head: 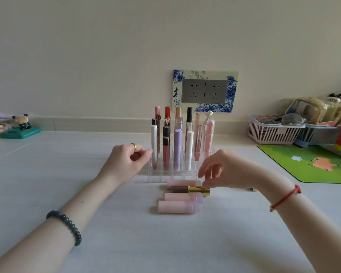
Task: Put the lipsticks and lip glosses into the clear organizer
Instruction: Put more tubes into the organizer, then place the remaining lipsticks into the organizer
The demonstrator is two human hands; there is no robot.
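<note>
My right fingers [203,175] are spread and curled downward, empty, their tips just above the right ends of the top pink tube [183,183] and the gold lipstick [191,190]; I cannot tell whether a tip already touches either. My left fingers [144,154] are loosely curled together around nothing, resting against the left wall of the organizer [156,174], beside the white tube [154,142] in its front left slot.

Four pieces lie flat on the bench [126,233], stacked side by side just at 6 o'clock of the organizer: the top pink tube nearest it, then the gold lipstick, then two more pink tubes [180,201] toward me. The organizer's back rows are full of upright glosses; the front row, nearest the lying pieces, looks open.

I judge the next step is pinching one piece by its right end. The risks from here: these are round and lie touching, so a clumsy pinch could roll the neighbours toward 6 o'clock or drag two at once. Gripping only the end could let the piece tip and swing into the standing glosses as I lift toward 12 o'clock. The clear slot walls are hard to see, so I could set it on a divider. My left hand [126,160] braces the organizer against sliding.
</note>
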